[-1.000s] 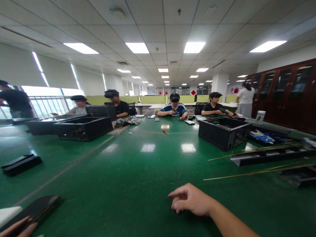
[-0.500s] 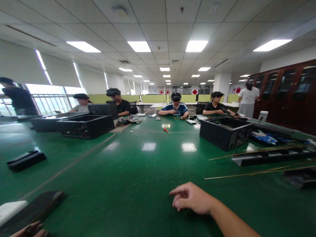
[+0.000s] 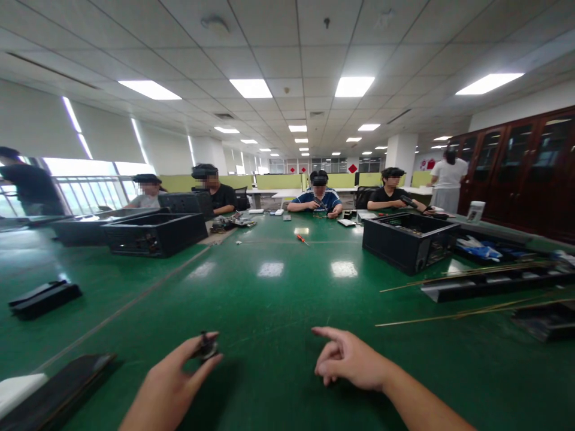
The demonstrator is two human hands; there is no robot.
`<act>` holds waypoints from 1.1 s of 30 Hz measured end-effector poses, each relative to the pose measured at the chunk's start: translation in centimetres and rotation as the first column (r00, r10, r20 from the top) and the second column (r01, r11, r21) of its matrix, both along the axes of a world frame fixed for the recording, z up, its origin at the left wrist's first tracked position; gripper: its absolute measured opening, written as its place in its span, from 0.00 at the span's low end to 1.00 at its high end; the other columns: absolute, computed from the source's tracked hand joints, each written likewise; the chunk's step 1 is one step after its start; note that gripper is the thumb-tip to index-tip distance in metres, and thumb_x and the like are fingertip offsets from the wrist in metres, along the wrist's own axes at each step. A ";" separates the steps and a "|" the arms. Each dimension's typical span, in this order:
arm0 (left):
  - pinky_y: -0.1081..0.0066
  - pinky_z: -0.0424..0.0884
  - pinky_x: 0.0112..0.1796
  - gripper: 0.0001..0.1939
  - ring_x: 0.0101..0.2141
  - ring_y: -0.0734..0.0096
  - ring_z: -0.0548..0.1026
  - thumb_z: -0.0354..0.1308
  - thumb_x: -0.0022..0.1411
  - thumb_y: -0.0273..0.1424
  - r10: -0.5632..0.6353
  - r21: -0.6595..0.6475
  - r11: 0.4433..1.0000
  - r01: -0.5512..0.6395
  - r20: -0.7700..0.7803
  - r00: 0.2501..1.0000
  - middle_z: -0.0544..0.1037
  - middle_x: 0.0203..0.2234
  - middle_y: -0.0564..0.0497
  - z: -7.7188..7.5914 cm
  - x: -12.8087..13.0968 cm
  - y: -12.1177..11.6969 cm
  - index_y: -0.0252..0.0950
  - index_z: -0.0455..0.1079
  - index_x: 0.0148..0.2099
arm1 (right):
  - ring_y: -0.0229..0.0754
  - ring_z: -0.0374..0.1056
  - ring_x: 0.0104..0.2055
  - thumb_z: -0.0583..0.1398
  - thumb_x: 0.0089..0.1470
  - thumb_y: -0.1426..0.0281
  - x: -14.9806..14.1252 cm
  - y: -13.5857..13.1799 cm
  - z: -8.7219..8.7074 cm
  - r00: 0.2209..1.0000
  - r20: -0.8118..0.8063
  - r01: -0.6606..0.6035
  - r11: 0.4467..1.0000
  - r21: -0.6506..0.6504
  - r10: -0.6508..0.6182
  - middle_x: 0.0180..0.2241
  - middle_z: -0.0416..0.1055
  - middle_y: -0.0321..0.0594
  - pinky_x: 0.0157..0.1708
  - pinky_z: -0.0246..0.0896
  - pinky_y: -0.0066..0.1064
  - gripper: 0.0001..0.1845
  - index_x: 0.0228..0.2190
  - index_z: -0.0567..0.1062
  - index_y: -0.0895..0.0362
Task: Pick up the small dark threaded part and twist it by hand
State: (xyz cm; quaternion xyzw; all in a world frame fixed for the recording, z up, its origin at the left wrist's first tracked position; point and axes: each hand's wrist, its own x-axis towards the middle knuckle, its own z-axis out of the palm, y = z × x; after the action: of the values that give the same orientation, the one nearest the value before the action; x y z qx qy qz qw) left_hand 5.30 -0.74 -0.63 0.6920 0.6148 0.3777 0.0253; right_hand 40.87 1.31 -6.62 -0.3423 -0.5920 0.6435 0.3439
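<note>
My left hand [image 3: 169, 380] grips a small dark round part [image 3: 208, 346] between thumb and fingers, a little above the green table [image 3: 269, 311]. The part has a pale, shiny face; its exact kind cannot be made out. Over the near middle of the table is my right hand [image 3: 353, 362], its index finger stretched out to the left and the other fingers loosely curled. Nothing shows in the right hand. At the lower left lie a long dark flat piece [image 3: 63, 386] and a white object [image 3: 20, 389], cut off by the frame edge.
Open black computer cases [image 3: 155, 233] stand at left, another case [image 3: 408, 239] at right. A red screwdriver [image 3: 302, 239] lies far ahead. Thin rods [image 3: 417, 317] and a dark metal channel [image 3: 471, 287] lie right. A black block [image 3: 45, 297] rests left. Several people sit across the table.
My left hand has come from the lower left corner toward the middle, carrying the small round part. My right hand stays nearly in place. The view has tilted slightly.
</note>
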 end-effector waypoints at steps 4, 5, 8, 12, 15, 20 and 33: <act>0.62 0.71 0.52 0.22 0.48 0.58 0.77 0.64 0.53 0.33 -0.316 -0.187 0.931 0.313 0.013 0.949 0.81 0.46 0.49 -0.7 9.3 3.3 0.42 0.73 0.52 | 0.37 0.71 0.26 0.68 0.45 0.70 0.0 0.1 0.0 0.990 -0.001 0.137 0.989 0.062 -0.138 0.31 0.75 0.36 0.28 0.63 0.27 0.44 0.61 0.58 0.60; 0.62 0.70 0.52 0.24 0.47 0.58 0.77 0.64 0.52 0.30 -0.352 -0.204 0.914 0.350 0.027 0.935 0.80 0.45 0.49 -1.0 11.3 3.8 0.42 0.72 0.53 | 0.36 0.70 0.26 0.68 0.45 0.71 0.0 0.2 0.1 0.984 0.016 0.177 0.979 0.099 -0.179 0.31 0.74 0.34 0.28 0.62 0.27 0.41 0.59 0.60 0.59; 0.63 0.71 0.48 0.22 0.44 0.60 0.77 0.64 0.50 0.25 -0.411 -0.200 0.889 0.411 0.045 0.910 0.79 0.41 0.49 -1.8 14.6 4.4 0.40 0.72 0.49 | 0.33 0.67 0.25 0.68 0.43 0.74 0.2 0.3 0.1 0.949 0.119 0.257 0.934 0.248 -0.293 0.31 0.72 0.32 0.26 0.59 0.24 0.35 0.53 0.65 0.56; 0.65 0.70 0.43 0.14 0.39 0.62 0.75 0.65 0.51 0.25 -0.456 -0.157 0.874 0.460 0.064 0.888 0.77 0.36 0.49 -2.5 14.5 4.4 0.39 0.75 0.42 | 0.33 0.67 0.26 0.67 0.43 0.75 0.2 0.0 0.3 0.913 0.231 0.238 0.899 0.367 -0.336 0.35 0.72 0.34 0.25 0.60 0.23 0.29 0.48 0.68 0.55; 0.66 0.70 0.43 0.14 0.40 0.63 0.76 0.66 0.51 0.24 -0.512 -0.142 0.841 0.522 0.101 0.853 0.78 0.36 0.50 -2.6 14.0 3.9 0.40 0.76 0.42 | 0.34 0.68 0.26 0.67 0.44 0.74 -0.1 -0.5 0.7 0.888 0.289 0.222 0.884 0.413 -0.358 0.32 0.72 0.33 0.25 0.60 0.24 0.27 0.47 0.69 0.55; 0.68 0.70 0.42 0.15 0.39 0.66 0.77 0.62 0.53 0.21 -0.608 -0.105 0.774 0.625 0.157 0.779 0.80 0.36 0.51 -2.8 14.2 3.1 0.40 0.75 0.43 | 0.38 0.69 0.30 0.66 0.44 0.74 -0.4 -1.3 1.9 0.816 0.369 0.194 0.812 0.550 -0.445 0.32 0.74 0.35 0.32 0.62 0.27 0.21 0.43 0.75 0.55; 0.68 0.72 0.44 0.16 0.40 0.66 0.77 0.63 0.52 0.20 -0.629 -0.038 0.767 0.641 0.154 0.762 0.80 0.37 0.51 -3.6 14.4 2.8 0.41 0.75 0.42 | 0.41 0.71 0.33 0.64 0.54 0.69 -0.3 -1.8 2.4 0.809 0.380 0.095 0.739 0.667 -0.447 0.31 0.76 0.38 0.35 0.60 0.29 0.05 0.34 0.81 0.55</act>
State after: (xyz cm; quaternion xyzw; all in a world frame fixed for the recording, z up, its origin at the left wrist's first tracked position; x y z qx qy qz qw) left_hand 19.71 2.02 -4.23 0.8308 0.3571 0.3641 0.2231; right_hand 40.52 -0.47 -4.23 -0.4555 -0.7802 0.2361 0.3578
